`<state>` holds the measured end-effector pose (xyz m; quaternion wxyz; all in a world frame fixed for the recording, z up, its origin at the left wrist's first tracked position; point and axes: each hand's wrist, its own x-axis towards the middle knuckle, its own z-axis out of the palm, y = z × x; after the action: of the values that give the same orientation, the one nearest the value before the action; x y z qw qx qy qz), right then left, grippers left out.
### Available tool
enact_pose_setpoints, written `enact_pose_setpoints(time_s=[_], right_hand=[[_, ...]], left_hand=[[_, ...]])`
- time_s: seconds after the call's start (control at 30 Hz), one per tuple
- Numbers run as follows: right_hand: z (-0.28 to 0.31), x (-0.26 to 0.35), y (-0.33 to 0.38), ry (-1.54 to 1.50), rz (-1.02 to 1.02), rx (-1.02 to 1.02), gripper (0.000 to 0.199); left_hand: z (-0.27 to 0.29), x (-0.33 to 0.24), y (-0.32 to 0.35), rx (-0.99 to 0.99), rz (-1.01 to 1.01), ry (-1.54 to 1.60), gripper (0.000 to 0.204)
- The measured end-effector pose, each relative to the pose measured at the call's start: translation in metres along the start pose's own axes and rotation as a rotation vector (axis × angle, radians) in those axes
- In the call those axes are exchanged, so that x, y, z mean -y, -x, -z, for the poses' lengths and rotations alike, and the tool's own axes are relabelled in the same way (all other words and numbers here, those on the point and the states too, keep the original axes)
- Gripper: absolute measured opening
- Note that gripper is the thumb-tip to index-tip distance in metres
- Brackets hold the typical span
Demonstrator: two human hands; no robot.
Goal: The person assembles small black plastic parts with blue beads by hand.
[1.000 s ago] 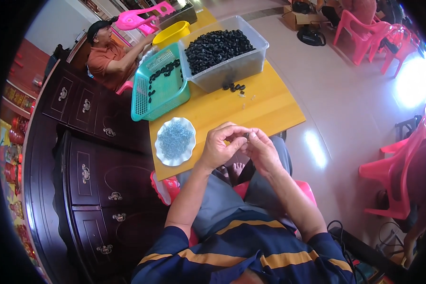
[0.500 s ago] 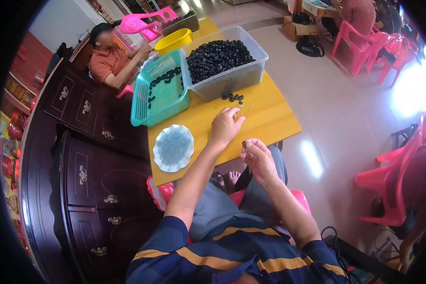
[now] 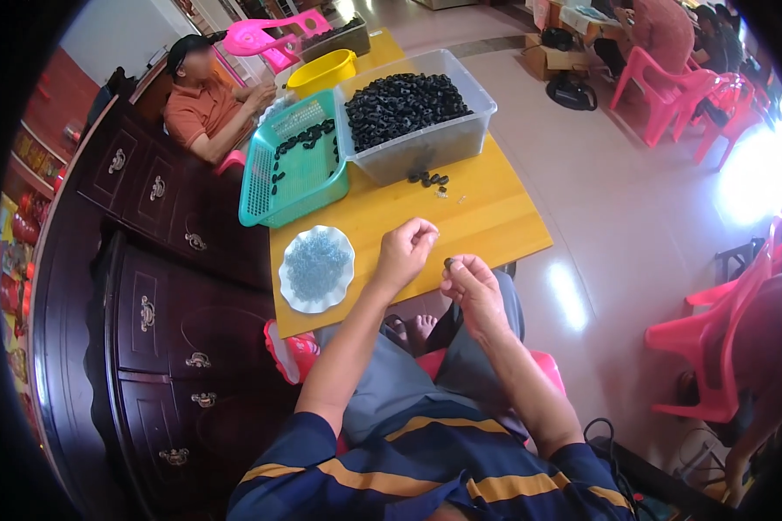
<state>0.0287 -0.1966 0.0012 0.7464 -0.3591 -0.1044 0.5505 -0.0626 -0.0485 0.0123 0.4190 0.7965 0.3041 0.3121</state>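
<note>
My left hand (image 3: 405, 253) hovers over the yellow table (image 3: 504, 208), its fingertips pinched together; whatever they hold is too small to make out. Beside it, at the table's near edge, my right hand (image 3: 475, 291) grips a small black plastic part (image 3: 449, 263) between thumb and forefinger. A few loose black parts (image 3: 428, 179) lie beyond my hands, with tiny clear bits (image 3: 442, 194) next to them. Left of my left hand stands a white scalloped dish (image 3: 288, 298) of small bluish clear pieces (image 3: 319, 265).
A clear bin (image 3: 417, 148) heaped with black parts stands beside a green basket (image 3: 261, 204) holding several more. Behind are a yellow basket (image 3: 323, 74) and a seated person (image 3: 204, 113). A dark cabinet (image 3: 191, 304) borders the left; pink chairs (image 3: 695, 347) stand right.
My left hand has drawn back from near the loose parts toward my right hand, its fingers now pinched. My right hand stays nearly still with the black part.
</note>
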Motion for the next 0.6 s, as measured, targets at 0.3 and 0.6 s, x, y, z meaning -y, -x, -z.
enact_pose_setpoints(time_s=[0.3,0.6], right_hand=[[-0.002,-0.007,0.004,0.15,0.078,0.069,0.016],[-0.004,-0.007,0.002,0.16,0.086,0.115,0.015]], left_hand=[[0.035,-0.055,0.056,0.082,0.052,0.229,0.01],[0.039,-0.05,0.054,0.087,0.039,0.222,0.008]])
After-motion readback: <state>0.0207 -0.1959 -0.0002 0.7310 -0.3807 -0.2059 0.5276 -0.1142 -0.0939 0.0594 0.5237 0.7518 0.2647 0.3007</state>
